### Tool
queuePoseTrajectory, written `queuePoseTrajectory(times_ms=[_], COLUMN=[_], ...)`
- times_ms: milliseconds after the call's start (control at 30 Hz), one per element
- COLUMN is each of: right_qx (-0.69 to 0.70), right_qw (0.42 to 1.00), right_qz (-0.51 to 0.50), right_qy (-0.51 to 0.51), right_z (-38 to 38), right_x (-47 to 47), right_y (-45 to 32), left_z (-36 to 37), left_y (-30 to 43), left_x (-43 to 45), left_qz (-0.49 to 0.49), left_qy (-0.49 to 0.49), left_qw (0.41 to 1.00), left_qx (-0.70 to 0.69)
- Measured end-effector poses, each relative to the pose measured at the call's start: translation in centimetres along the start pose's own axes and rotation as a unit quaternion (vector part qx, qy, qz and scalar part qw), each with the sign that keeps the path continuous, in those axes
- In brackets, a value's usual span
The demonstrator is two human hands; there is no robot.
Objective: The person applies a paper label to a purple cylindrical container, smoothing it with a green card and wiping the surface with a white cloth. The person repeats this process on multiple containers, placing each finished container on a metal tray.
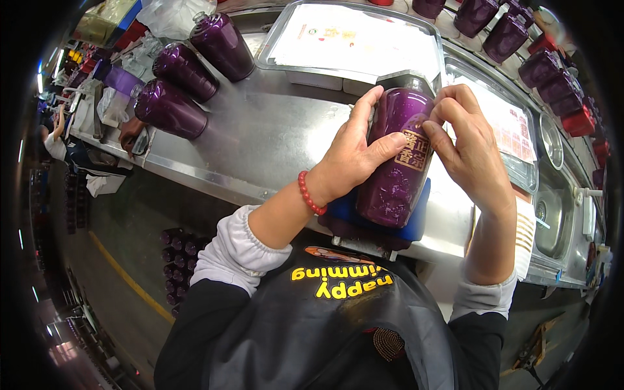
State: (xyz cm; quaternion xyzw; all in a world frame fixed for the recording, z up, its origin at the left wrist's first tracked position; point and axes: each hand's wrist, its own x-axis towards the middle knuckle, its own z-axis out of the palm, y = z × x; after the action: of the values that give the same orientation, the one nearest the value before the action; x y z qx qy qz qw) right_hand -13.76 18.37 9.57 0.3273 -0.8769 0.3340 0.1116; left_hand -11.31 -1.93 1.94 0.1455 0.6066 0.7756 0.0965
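A purple glass bottle [390, 195] with a gold decal of characters lies tilted on a blue support [423, 209] at the counter's front edge, its clear neck pointing away from me. My left hand [358, 141] holds the bottle from its left side, the thumb on the decal's left edge and the fingers along the shoulder. At the bottle's right side is my right hand [463, 131], fingers bent, with thumb and fingertips touching the glass near the decal's upper right corner. Whether it pinches anything small cannot be seen. A red bead bracelet [310, 194] circles my left wrist.
Several purple bottles [170, 109] stand at the left of the steel counter [243, 131]. Behind is a tray [261, 48] of white sheets; a second tray [534, 180] holds printed decal sheets at right, near a sink [555, 219]. More bottles [507, 36] line the back. Another person [56, 141] is far left.
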Motion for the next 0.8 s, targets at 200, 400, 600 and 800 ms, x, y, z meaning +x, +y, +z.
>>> queuePoseTrajectory(times_ms=[200,400,600,800], right_qx=[-0.007,-0.039,-0.017,-0.012], right_qw=[0.999,0.992,0.992,0.992], right_qz=[-0.004,0.023,0.064,0.058], right_qy=[0.037,0.121,0.112,0.108], right_z=[-0.1,0.8,3.1,3.3], right_x=[-0.3,-3.5,-5.7,-5.9], right_y=[0.2,-1.8,-1.6,-1.3], left_z=[0.4,0.3,0.1,0.1], left_y=[-0.4,0.2,-0.3,-0.4], left_x=[0.1,-0.1,0.1,0.0], left_qz=[0.023,0.021,0.035,0.041], left_qy=[0.015,0.018,-0.001,0.001], left_qw=[1.000,1.000,0.999,0.999], left_qx=[0.004,-0.001,0.010,0.018])
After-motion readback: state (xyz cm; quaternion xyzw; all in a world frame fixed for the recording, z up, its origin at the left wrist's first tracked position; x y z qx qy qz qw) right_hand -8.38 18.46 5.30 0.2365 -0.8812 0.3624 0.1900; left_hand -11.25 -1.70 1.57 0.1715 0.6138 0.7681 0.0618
